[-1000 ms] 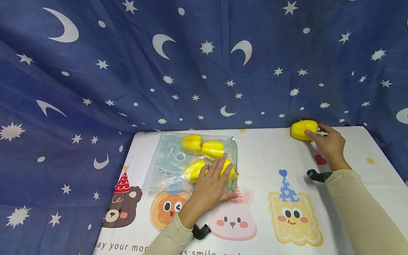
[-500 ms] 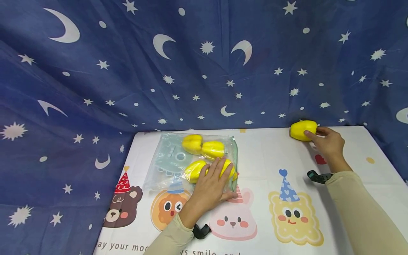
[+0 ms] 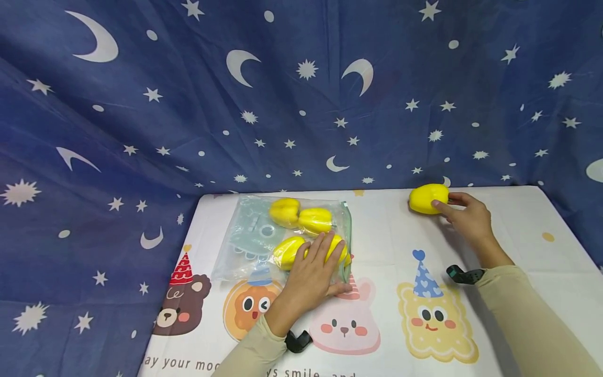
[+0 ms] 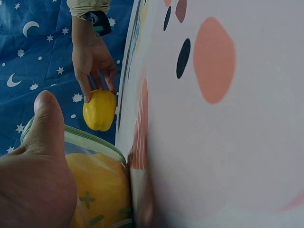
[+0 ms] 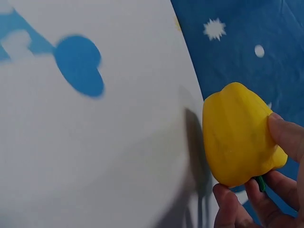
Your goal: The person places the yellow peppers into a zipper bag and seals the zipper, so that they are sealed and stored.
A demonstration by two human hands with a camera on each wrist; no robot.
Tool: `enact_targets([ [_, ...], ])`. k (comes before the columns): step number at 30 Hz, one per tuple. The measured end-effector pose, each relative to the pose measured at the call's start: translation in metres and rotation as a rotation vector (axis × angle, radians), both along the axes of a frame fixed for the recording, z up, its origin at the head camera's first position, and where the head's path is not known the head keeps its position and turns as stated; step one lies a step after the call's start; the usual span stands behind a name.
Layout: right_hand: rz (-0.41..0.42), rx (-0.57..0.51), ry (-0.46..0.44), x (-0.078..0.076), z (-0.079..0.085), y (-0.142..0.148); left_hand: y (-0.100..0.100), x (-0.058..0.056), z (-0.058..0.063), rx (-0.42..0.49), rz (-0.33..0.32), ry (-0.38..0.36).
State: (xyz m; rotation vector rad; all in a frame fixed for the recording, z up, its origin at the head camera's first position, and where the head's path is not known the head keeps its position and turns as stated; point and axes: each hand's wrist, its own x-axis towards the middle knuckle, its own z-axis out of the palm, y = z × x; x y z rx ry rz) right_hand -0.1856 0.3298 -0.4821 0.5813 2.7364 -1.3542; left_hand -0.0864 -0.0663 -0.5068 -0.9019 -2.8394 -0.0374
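Note:
A yellow bell pepper [image 3: 426, 199] with a green stem [image 5: 260, 183] is pinched between the thumb and fingers of my right hand [image 3: 471, 220], at the back right of the table. My left hand [image 3: 311, 277] rests with spread fingers on a clear zip bag [image 3: 226, 267], over the yellow peppers [image 3: 288, 253] in its front part, which it partly hides. Two more yellow peppers [image 3: 315, 220] lie behind them in the bag. The bag's green zip edge [image 3: 347, 225] faces right. In the left wrist view, the held pepper [image 4: 99, 111] appears beyond the bag's opening edge.
A white tablecloth [image 3: 377, 235] with printed cartoon figures covers the table. Behind it and at the left hangs a blue curtain [image 3: 301, 94] with moons and stars. Dark wrist-worn devices [image 3: 464, 275] sit near both wrists.
My right hand has moved left and slightly nearer with the yellow bell pepper, away from the back edge. My left hand and the bag have stayed in place.

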Motion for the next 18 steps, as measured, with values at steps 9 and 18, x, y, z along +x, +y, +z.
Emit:
enact_targets([
  [9, 0.081, -0.001, 0.030, 0.008, -0.002, -0.022, 0.000, -0.001, -0.001, 0.012, -0.007, 0.027],
  [18, 0.128, -0.049, 0.028, 0.011, -0.005, -0.040, 0.000, -0.002, -0.003, 0.002, 0.002, 0.015],
])
